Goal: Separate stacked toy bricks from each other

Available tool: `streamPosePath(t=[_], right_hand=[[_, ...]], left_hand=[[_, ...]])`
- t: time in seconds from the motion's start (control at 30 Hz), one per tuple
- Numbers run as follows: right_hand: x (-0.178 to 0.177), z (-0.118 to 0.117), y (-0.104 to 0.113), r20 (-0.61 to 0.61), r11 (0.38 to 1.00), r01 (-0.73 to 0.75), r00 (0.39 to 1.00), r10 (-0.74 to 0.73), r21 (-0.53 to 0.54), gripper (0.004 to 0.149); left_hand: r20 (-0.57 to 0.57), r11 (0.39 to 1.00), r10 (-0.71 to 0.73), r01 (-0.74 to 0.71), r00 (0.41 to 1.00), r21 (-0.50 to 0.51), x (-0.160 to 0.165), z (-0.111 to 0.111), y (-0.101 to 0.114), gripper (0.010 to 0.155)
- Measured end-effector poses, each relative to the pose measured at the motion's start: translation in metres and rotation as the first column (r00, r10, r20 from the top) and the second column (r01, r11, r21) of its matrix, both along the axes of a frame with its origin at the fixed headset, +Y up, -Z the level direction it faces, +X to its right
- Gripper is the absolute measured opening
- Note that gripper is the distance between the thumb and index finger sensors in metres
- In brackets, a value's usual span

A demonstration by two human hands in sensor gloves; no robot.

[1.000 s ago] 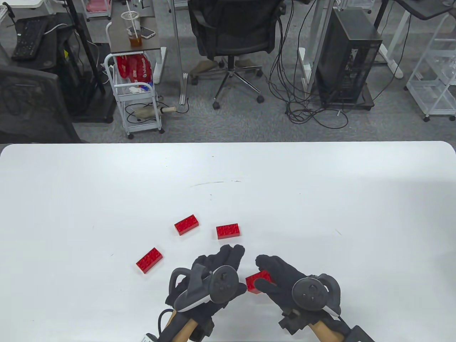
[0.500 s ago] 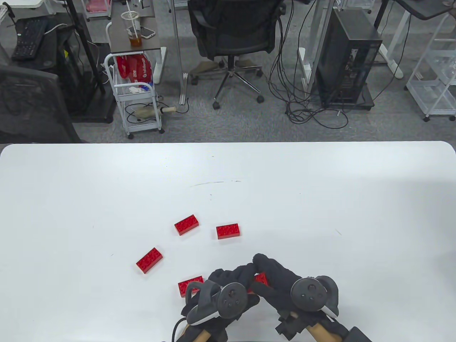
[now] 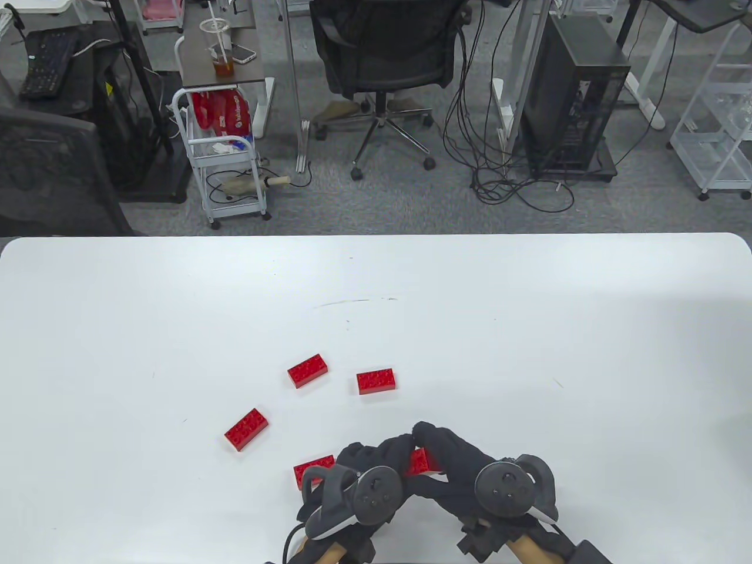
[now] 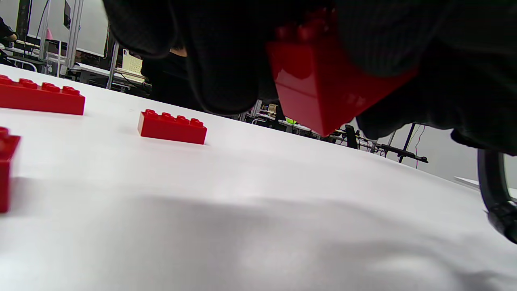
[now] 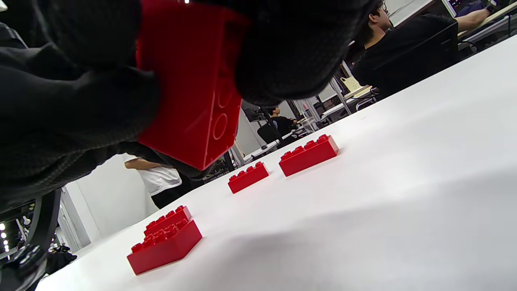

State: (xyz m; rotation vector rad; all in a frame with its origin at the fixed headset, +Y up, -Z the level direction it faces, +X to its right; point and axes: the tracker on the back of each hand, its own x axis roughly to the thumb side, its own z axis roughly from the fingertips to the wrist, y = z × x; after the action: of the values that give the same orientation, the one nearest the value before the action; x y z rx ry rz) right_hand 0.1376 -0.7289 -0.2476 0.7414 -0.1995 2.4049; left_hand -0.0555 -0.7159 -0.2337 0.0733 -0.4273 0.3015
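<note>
**Four red bricks on a white desk**

The white desk (image 3: 529, 329) has rounded far corners and a few faint dark scuff marks near its middle. Four red bricks lie flat on it, studs up, all apart from one another. One brick (image 3: 307, 371) and another (image 3: 375, 381) sit side by side farther back. A third brick (image 3: 247, 429) lies off to the left, angled. The nearest brick (image 3: 311, 471) rests near the front edge, partly covered.
</note>
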Motion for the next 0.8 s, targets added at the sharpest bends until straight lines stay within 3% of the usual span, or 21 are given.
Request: streamPosePath(t=[0.17,0.8], right_hand=[[0.0002,0.0005,0.0011,0.003,1.000,0.009,1.000,-0.009,0.000,0.076],[-0.0047,0.0044,0.0044,-0.014,0.993,-0.100,0.995,0.101,0.056,0.079]], left_hand=[[-0.015,0.999,-0.012,0.013,1.000,0.039,0.0019,0.0026,0.0007,0.071],[0.043,1.000,-0.011,0.010,0.999,0.015,0.0064,0.0081,-0.0006,0.074]])
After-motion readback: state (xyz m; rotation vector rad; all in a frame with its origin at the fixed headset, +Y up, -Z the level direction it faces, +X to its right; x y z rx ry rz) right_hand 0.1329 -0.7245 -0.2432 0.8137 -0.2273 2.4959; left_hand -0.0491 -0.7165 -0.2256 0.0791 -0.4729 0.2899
